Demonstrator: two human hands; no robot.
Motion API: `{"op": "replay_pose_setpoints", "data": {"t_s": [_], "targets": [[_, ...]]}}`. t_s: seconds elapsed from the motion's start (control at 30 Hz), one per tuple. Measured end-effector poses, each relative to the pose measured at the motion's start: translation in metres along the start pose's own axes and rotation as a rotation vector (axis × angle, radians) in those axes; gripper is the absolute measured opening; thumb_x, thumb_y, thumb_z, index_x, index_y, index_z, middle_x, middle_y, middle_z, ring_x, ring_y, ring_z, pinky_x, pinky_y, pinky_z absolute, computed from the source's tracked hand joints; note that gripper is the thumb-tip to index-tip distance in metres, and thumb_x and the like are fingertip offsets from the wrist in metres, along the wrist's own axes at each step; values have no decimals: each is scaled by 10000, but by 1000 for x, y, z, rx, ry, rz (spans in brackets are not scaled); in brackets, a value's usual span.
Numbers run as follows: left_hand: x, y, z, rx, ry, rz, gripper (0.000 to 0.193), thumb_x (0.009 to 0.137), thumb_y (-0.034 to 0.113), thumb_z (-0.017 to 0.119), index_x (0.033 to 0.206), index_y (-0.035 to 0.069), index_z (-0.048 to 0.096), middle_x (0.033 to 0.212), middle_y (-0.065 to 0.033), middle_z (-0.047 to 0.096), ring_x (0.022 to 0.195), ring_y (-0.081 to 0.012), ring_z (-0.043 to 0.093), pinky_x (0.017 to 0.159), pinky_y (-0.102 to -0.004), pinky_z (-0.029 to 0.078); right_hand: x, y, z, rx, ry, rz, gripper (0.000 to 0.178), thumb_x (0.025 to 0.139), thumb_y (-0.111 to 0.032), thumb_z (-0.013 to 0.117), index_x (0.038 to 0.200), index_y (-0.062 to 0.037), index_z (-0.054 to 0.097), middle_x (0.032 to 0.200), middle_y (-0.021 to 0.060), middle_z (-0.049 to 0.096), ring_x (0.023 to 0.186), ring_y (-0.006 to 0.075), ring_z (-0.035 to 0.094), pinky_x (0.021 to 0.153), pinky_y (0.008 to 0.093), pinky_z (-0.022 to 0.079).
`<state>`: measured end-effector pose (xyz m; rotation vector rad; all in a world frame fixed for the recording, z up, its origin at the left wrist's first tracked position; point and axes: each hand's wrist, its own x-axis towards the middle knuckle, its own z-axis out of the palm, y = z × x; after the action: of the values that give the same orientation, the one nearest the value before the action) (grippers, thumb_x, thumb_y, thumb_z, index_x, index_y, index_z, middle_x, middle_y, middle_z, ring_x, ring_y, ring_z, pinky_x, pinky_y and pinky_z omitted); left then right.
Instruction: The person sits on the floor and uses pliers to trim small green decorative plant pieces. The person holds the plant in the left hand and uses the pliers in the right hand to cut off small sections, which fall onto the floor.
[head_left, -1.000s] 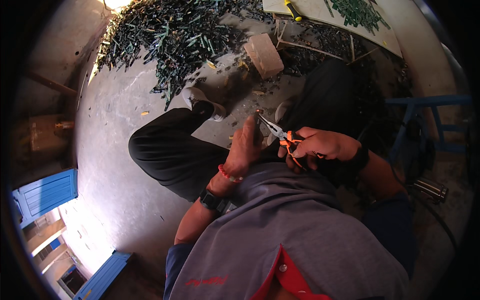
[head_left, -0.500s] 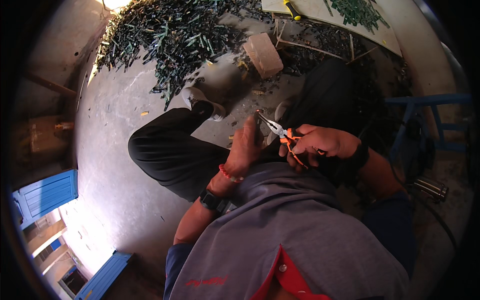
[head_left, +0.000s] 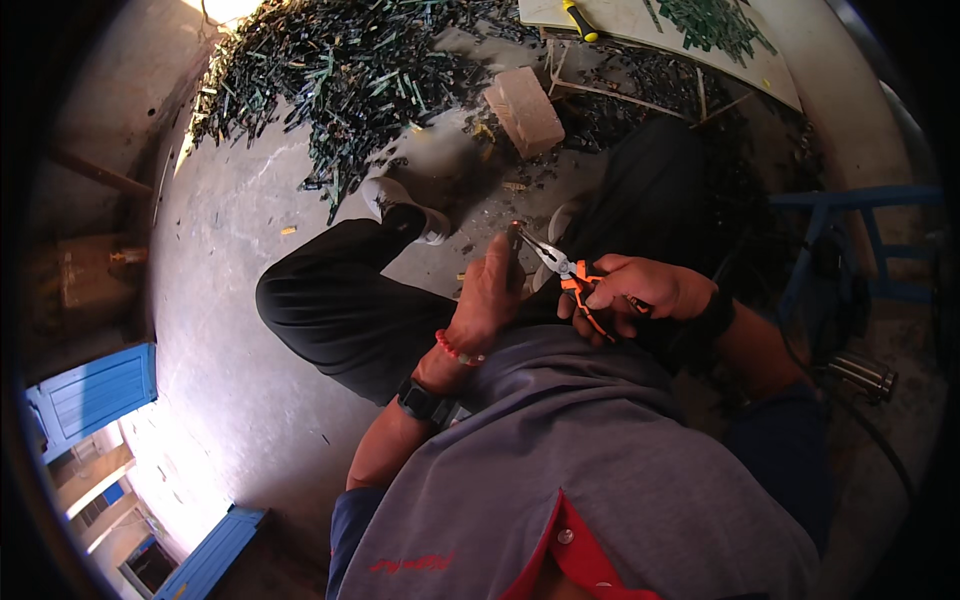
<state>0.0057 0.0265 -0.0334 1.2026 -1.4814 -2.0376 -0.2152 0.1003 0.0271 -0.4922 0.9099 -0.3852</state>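
Two hands at work — right hand (head_left: 640, 290) gripping orange-handled pliers (head_left: 565, 272), left hand (head_left: 492, 292) pinching dark strip (head_left: 514, 250)

The pliers (head_left: 570, 275) are showing orange handles and silver-grey jaws. A red bracelet (head_left: 456, 350) and a black watch (head_left: 421, 403) are sitting on the left wrist. The shirt (head_left: 600, 470) is looking grey with a red collar lining, the trousers (head_left: 340, 300) black. Far off, dark green scraps (head_left: 340, 70) are covering the grey floor (head_left: 230, 300) around a pinkish-tan brick (head_left: 524, 110). Blue shutters (head_left: 90, 395) are standing at left.
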Motion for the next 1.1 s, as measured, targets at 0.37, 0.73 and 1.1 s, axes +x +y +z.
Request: {"op": "replay_pose_setpoints", "data": {"t_s": [0.37,0.73,1.1], "targets": [[3,-7,0,63,-4,66,663,986,641,318,619,105,451,502,22,389,410,-96,344,400,-255,238,4,0,-8,49,-17,36,353,869,-186,535,1109,64,599,857,141,683,678,221,679,449,235,444],[8,-18,-8,277,-71,-46,220,918,-1,550,1104,35,439,612,-73,480,523,-210,379,471,-313,371,6,5,-12,52,20,24,307,951,-275,523,1046,1,617,835,121,694,665,199,681,474,235,426],[0,-2,-2,-20,11,-145,593,1033,471,348,679,15,485,553,-34,448,526,-137,394,491,-325,346,9,5,-13,91,-3,47,344,982,-357,540,977,-24,627,813,104,682,685,212,668,600,309,512]]}}
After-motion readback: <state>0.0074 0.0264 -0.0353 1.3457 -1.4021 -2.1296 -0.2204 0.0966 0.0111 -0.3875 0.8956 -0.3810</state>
